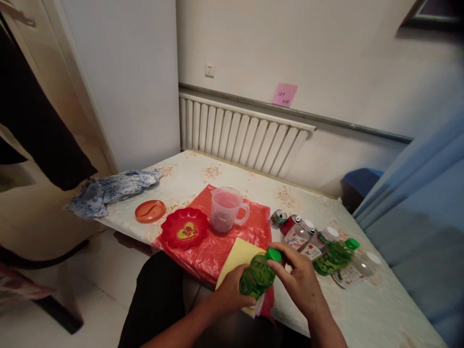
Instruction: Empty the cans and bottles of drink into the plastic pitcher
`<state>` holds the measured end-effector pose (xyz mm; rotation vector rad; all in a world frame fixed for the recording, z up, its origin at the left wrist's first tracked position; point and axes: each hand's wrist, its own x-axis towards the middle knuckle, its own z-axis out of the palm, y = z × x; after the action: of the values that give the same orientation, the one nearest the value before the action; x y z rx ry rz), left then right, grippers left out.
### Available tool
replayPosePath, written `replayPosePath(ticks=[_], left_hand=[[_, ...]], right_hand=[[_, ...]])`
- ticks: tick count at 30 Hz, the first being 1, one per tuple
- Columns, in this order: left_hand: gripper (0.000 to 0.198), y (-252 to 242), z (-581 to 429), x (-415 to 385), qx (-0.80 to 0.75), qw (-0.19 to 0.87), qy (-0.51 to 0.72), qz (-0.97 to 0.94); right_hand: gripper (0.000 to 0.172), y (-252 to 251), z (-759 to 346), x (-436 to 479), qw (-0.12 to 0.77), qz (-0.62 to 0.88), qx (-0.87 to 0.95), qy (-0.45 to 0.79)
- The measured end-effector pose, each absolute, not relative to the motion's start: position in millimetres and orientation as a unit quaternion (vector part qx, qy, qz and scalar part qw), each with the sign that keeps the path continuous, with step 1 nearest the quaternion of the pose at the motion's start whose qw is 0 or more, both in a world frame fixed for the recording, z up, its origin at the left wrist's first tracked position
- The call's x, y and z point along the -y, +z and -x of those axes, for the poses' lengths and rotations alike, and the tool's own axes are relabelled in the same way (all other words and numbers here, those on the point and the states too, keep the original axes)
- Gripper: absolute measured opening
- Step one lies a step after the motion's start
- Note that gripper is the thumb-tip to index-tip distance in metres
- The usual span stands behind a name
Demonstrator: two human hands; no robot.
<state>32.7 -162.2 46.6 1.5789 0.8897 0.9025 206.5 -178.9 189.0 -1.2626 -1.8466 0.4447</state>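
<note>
My left hand (232,290) is wrapped round the body of a green plastic bottle (258,275), which tilts over the table's near edge. At its top, the fingers of my right hand (297,275) grip the green cap (273,254). Beneath the bottle lies a yellow sheet of paper (235,256), partly hidden by my hands. A red plastic sheet (197,261) is spread under it. On that sheet stand a clear measuring jug (225,208) with a handle and a red scalloped plate (185,228) with a yellow heart print.
Several bottles, including another green bottle (333,256), stand at the right beside a green can (278,218) and a red can (291,223). An orange dish (150,211) and a crumpled blue-white cloth (116,191) lie at the left. A blue curtain (416,203) hangs on the right.
</note>
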Motion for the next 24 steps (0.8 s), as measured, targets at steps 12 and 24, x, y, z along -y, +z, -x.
replayPosePath(ticks=[12,24], left_hand=[[0.073,50,-56,177,-0.332,0.582,0.343,-0.658],[0.080,48,-88,161,-0.258,0.606,0.363,-0.659]], right_hand=[[0.049,168,-235,208,0.435,0.571,0.635,0.285],[0.060,142,-248,219,0.425,0.642,0.597,0.225]])
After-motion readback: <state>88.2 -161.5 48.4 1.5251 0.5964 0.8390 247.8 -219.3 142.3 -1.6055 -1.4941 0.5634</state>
